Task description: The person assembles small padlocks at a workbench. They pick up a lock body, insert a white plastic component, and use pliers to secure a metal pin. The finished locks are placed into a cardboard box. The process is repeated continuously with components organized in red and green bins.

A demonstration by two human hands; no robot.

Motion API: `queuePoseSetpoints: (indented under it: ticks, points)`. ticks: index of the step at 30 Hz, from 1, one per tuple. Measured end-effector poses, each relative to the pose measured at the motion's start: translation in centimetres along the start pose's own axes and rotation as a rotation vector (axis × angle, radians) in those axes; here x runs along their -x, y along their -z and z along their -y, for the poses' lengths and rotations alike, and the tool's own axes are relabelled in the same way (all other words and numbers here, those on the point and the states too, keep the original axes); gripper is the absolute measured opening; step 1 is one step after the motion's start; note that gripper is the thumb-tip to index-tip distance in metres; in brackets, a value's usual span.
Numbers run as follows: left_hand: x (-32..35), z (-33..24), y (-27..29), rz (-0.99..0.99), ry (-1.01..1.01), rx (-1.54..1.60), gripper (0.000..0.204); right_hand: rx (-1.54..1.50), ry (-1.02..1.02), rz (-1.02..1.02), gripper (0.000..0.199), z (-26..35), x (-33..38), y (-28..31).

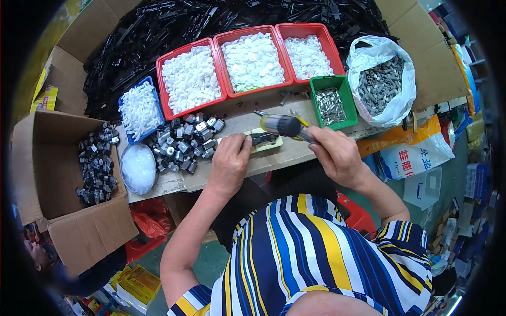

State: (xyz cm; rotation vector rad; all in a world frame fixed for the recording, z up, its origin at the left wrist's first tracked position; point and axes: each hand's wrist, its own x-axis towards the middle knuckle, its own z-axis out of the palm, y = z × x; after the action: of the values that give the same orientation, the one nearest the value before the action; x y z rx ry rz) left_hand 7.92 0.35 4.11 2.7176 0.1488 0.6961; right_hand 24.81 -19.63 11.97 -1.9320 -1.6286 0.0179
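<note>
On worn cardboard-topped bench, left hand (228, 163) pinning small black metal part (262, 139) onto pale green block (266, 142), right hand (337, 155) gripping glossy black-handled screwdriver (284, 126) above it, three red plastic trays (191, 79) of white caps behind.

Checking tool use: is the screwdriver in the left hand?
No. The right hand grips the screwdriver; the left hand presses a black part down.

The left hand (229, 160) presses a small black part (262, 139) onto a pale block (270, 143). Just right of the block, the right hand (337, 154) grips a black-handled screwdriver (283, 125). Left of the block lies a pile of black and silver parts (184, 142). Beyond the block sit three red trays (216, 41) of white pieces.
</note>
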Motion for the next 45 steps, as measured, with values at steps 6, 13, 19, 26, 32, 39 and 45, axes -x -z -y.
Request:
queuePoseSetpoints:
  ticks: [6,13,19,26,32,39,45]
  points:
    - [-0.2,0.1,-0.2,-0.023,-0.035,-0.021,0.024,0.176,-0.067,0.319,0.038,-0.8,1.3,-1.2]
    - [0.0,-0.3,-0.2,-0.027,-0.048,-0.072,0.025,0.181,-0.068,0.304,0.036,-1.5,1.4,-2.6]
    - [0.2,-0.8,-0.1,-0.012,-0.018,-0.129,0.028,0.112,-0.066,0.118,0.031,-0.7,1.2,-2.2]
    - [1.9,-3.0,-1.0,-0.063,0.043,-0.078,0.031,-0.035,0.020,0.012,0.032,1.1,-2.2,-0.8]
    - [2.9,-3.7,-2.1,-0.071,0.025,-0.053,0.037,0.094,0.087,0.268,0.034,0.2,-3.3,-5.6]
    - [3.3,-3.6,-2.2,-0.074,0.005,-0.051,0.037,0.072,0.163,0.105,0.036,1.1,-3.6,-4.2]
    - [3.2,-3.3,-1.3,-0.069,-0.017,-0.016,0.035,0.024,0.153,0.089,0.032,1.5,-3.5,-2.7]
